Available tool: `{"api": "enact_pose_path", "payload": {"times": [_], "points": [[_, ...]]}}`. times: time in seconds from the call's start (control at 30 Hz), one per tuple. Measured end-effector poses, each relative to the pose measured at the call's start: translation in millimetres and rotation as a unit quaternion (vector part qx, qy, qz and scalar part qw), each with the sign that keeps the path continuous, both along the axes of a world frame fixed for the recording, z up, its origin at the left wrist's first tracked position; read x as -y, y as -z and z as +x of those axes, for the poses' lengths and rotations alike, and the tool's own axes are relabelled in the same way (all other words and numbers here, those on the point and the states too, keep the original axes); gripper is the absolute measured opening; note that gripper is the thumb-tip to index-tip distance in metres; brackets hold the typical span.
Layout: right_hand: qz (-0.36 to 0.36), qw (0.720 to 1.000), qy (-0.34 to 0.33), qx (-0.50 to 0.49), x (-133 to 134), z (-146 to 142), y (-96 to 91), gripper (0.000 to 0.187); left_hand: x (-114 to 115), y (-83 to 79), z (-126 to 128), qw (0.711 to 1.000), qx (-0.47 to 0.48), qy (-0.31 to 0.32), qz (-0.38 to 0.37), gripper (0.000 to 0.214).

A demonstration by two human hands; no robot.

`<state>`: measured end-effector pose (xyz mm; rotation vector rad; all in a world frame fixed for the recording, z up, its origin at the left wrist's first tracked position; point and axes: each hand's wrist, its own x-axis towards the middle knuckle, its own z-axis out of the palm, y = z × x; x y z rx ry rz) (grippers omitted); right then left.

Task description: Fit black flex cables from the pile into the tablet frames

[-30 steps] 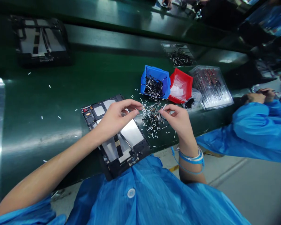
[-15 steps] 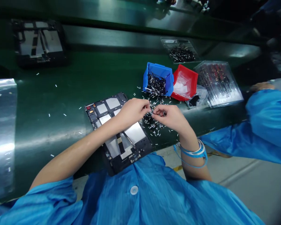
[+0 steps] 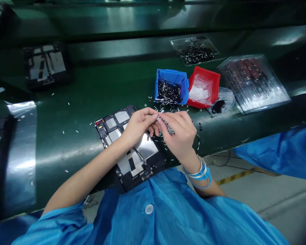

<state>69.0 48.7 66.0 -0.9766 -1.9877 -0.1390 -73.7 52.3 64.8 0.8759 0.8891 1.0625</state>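
An opened tablet [image 3: 132,146] with bare metal plates and circuit boards lies on the green belt [image 3: 66,102] right in front of me. My left hand [image 3: 139,126] and my right hand [image 3: 180,134] meet just above its right edge. Both are closed in a pinch on a small thin silvery part [image 3: 165,125] held between their fingertips. Under and behind the hands lies a scatter of tiny white and black pieces [image 3: 165,109]. A blue wrist strap [image 3: 199,172] circles my right wrist.
Behind the hands stand a blue bin [image 3: 171,86] of small black parts and a red bin [image 3: 205,86] with clear bags. Clear trays [image 3: 255,83] [image 3: 195,51] lie further right and back. Another opened tablet [image 3: 44,66] sits far left. A co-worker's blue sleeve [image 3: 277,153] is at the right.
My hands have come together from apart and drawn slightly nearer to me, over the tablet's right edge. The co-worker's sleeve and hand have shifted off to the right.
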Motion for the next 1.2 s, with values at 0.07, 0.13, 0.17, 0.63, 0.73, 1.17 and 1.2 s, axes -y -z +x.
{"api": "enact_pose_path", "payload": {"times": [0.07, 0.13, 0.17, 0.63, 0.73, 1.17, 1.2], "points": [[0.000, 1.000, -0.011, -0.007, -1, -3, 1.0, 0.014, 10, -2.5, -1, 1.000, -0.009, 0.004, 0.008, 0.016], [0.000, 1.000, -0.026, -0.012, -1, -3, 1.5, 0.014, 18, -4.8, -2, 1.000, -0.012, -0.003, 0.010, 0.020], [0.003, 0.999, -0.034, -0.013, -1, -3, 1.8, 0.013, 21, -5.7, -2, 1.000, -0.010, -0.008, 0.010, 0.021], [-0.002, 0.990, -0.141, 0.024, 7, 0, 1.0, 0.014, 34, -9.7, -10, 0.995, -0.074, -0.061, -0.032, 0.005], [0.005, 0.984, -0.171, 0.046, 3, 2, 2.9, 0.015, 37, -8.1, -18, 0.996, -0.069, -0.031, -0.048, 0.009], [0.050, 0.980, -0.155, 0.118, 12, -8, 2.4, 0.023, 67, 0.7, -48, 0.993, -0.045, -0.027, -0.107, 0.021], [0.049, 0.974, -0.181, 0.129, 16, -13, 1.3, 0.019, 70, -0.7, -50, 0.994, -0.043, -0.019, -0.102, 0.022]]}}
